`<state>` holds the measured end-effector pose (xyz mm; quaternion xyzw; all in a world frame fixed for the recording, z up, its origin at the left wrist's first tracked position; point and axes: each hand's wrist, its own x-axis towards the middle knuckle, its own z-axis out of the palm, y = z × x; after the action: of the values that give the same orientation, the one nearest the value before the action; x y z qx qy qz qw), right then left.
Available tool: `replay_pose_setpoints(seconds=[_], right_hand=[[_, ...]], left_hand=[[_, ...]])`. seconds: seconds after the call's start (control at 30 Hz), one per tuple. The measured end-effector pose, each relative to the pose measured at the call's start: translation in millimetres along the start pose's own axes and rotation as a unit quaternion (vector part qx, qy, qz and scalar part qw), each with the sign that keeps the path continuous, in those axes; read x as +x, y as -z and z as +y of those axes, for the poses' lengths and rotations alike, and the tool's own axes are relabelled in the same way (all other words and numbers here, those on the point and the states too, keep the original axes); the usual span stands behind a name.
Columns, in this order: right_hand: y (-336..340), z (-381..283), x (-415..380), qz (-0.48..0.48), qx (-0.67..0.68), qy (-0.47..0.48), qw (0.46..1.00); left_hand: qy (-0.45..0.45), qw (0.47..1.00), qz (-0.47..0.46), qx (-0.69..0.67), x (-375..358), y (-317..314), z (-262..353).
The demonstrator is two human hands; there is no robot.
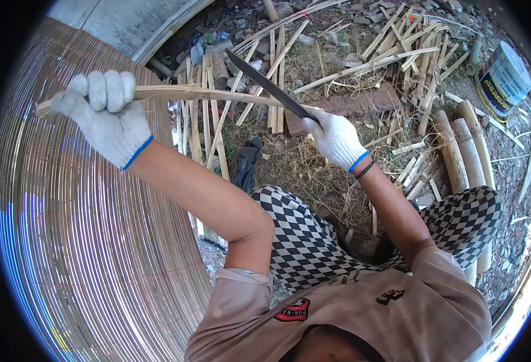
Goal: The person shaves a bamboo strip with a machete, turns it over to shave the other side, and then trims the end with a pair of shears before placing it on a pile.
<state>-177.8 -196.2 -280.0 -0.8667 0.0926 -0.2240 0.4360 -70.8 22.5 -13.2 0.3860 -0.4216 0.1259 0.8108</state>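
Note:
A pale bamboo strip (pixel 187 92) runs across the upper middle of the head view. My left hand (pixel 110 111), in a white knit glove with a blue cuff, is closed around its left part, and the strip's end sticks out past the fingers. In the same kind of glove, my right hand (pixel 336 140) grips a long dark machete (pixel 264 82) by its handle, which the fingers hide. The blade points up and to the left, crossing the strip near its right end. A brick (pixel 368 100) lies on the ground just beyond my right hand.
A slatted bamboo screen (pixel 96 223) fills the left side. Split bamboo strips (pixel 425 63) are heaped at the upper right, with others (pixel 214 120) near the middle. Round bamboo poles (pixel 467 148) and a paint bucket (pixel 504 81) stand at the right. A dark plastic bag (pixel 247 164) lies by my knee.

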Motion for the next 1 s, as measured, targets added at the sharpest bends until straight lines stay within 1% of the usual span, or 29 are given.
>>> replay_pose_setpoints(seconds=[0.03,0.13,0.17,0.27,0.3,0.43,0.53,0.67,0.7,0.8,0.93,1.0], right_hand=[[4.0,-11.3,-2.3,0.023,0.010,0.022,0.999],[24.7,-46.3,-4.4,0.017,-0.017,0.022,0.999],[26.5,-52.9,-4.9,0.040,0.010,0.025,0.999],[38.9,-71.0,-4.2,0.083,0.006,0.060,0.995],[42.0,-74.3,-3.6,0.097,-0.006,0.084,0.992],[54.4,-99.4,2.9,0.091,-0.029,0.091,0.991],[59.1,-115.5,14.7,0.086,-0.043,0.122,0.988],[61.7,-133.3,24.3,0.088,-0.075,0.130,0.985],[60.5,-137.0,26.7,0.081,-0.086,0.113,0.987],[54.0,-134.8,30.8,0.092,-0.062,0.138,0.984],[46.5,-134.1,26.2,0.075,-0.113,0.089,0.987],[32.8,-98.0,29.7,0.037,-0.113,0.062,0.991]], left_hand=[[-0.006,1.000,-0.030,-0.003,1.2,-2.7,-2.2],[-0.049,0.995,0.017,0.087,-2.4,-25.3,-9.5],[-0.064,0.994,0.032,0.077,-6.0,-33.9,-13.1],[-0.087,0.989,0.072,0.091,-10.7,-55.3,-18.6],[-0.099,0.990,0.070,0.078,-10.5,-57.7,-20.1],[-0.060,0.997,0.023,0.039,-11.8,-64.1,-18.3],[-0.074,0.997,0.021,0.028,-16.7,-74.3,-20.9],[-0.094,0.995,0.041,0.023,-18.4,-85.5,-28.0],[-0.097,0.994,0.048,0.019,-17.9,-85.6,-28.8],[-0.108,0.992,0.063,0.021,-17.1,-84.4,-32.1],[-0.125,0.988,0.072,0.055,-14.8,-81.5,-33.0],[-0.122,0.988,0.079,0.060,-14.8,-81.0,-32.6]])
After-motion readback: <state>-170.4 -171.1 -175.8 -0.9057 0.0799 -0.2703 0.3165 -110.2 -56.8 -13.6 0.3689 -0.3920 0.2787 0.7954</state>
